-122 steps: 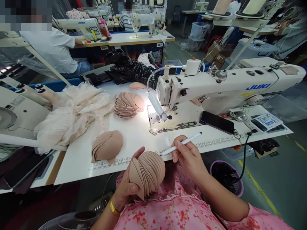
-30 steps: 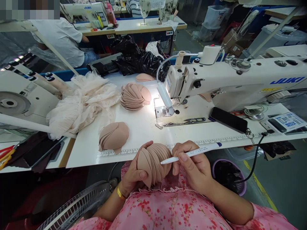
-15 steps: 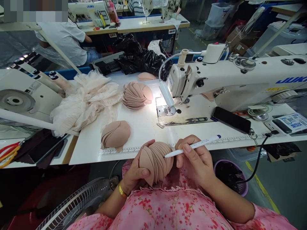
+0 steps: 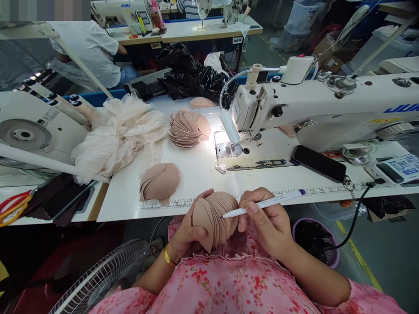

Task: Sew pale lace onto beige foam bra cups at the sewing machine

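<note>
The sewing machine (image 4: pixel 314 98) is cut off by the right edge of the view.

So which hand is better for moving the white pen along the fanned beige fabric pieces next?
I'd say the right hand: it holds the white pen, tip at the fanned beige fabric pieces. The left hand grips them.
</note>
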The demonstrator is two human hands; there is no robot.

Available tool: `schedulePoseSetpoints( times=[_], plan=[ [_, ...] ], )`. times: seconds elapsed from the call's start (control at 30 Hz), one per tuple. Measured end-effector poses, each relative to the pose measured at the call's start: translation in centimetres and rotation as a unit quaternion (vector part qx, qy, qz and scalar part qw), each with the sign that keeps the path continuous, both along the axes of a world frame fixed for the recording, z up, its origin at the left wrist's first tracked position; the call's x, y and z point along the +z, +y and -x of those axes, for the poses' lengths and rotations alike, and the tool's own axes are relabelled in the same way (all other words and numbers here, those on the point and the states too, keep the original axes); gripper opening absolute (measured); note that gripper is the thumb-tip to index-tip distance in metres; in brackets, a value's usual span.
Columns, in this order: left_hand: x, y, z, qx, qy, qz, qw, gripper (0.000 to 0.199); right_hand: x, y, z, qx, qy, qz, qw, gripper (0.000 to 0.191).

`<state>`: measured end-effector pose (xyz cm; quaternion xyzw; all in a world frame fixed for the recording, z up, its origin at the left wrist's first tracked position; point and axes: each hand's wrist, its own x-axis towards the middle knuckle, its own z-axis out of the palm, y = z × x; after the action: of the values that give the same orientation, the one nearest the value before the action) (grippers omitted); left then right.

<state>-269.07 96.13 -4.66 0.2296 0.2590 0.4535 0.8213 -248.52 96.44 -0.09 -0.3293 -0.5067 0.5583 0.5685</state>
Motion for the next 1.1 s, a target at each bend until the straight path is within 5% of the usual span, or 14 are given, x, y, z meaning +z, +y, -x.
schedulePoseSetpoints(
  times=[0.43, 1.1],
  plan=[
    [1.8, -0.3, -0.6, 0.012, -0.003, -0.032, 0.999, 0.081, -0.1, 0.3, 0.4, 0.021, 0.016, 0.001, 1.000, 0.013],
    [-0.2, 0.0, 0.1, -0.005, 0.009, 0.009, 1.000, 0.096, -0.1, 0.3, 0.5, 0.009, 0.000, -0.012, 1.000, 0.013]
  ],
)
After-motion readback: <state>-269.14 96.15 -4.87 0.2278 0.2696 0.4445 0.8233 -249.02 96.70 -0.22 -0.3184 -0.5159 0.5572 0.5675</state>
